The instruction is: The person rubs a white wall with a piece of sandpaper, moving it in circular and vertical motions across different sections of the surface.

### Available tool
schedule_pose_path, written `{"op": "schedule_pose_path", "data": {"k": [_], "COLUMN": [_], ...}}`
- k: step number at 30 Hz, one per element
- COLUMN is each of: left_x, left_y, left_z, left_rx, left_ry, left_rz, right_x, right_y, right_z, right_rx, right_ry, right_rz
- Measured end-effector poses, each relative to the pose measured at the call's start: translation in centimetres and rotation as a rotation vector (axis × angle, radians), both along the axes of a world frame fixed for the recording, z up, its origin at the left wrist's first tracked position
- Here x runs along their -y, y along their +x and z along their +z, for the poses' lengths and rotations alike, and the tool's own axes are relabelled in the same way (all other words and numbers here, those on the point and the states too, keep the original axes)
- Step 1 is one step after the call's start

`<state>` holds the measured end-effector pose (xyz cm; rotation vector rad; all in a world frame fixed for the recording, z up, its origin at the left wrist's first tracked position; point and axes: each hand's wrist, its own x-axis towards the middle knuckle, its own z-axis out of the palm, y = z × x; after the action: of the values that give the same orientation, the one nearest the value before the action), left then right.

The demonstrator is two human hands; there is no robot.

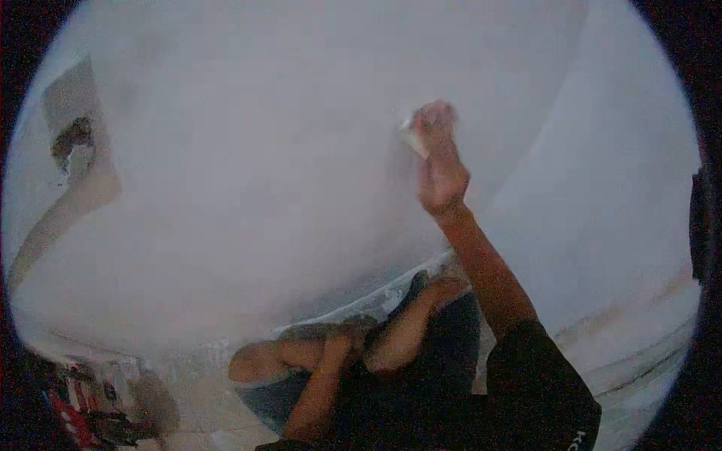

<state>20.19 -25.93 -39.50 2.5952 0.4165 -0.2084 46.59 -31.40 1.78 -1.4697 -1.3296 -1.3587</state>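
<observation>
Two white characters show on the black shirt (pixel 538 376) at the lower edge: the first reads K, the second is cut off and not legible. The left hand (pixel 350 335) is low by the bent legs (pixel 410 334); blur prevents telling its grip or opening. Beyond, the right hand (pixel 444 164) is raised, fingers closed on a pale pad (pixel 414 138) set at the wall (pixel 248 150). No marking on the pad is readable. Far left, the wall bears a dark patch (pixel 73 139).
</observation>
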Motion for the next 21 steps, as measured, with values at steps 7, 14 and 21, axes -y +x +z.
{"op": "schedule_pose_path", "data": {"k": [7, 14, 21], "left_x": [-0.3, -0.2, 0.4], "left_y": [0.5, 0.5, 0.3], "left_z": [0.2, -0.7, -0.1], "left_rx": [0.001, 0.019, 0.017], "left_ry": [0.006, 0.022, 0.022], "left_rz": [0.002, -0.012, -0.019], "right_x": [2.2, -1.0, 3.4], "right_y": [8.4, -0.1, 9.2], "right_z": [1.0, -0.4, 0.8], "right_rx": [-0.313, -0.102, -0.323], "right_ry": [0.333, 0.036, 0.274], "right_rz": [0.02, 0.136, 0.086]}}
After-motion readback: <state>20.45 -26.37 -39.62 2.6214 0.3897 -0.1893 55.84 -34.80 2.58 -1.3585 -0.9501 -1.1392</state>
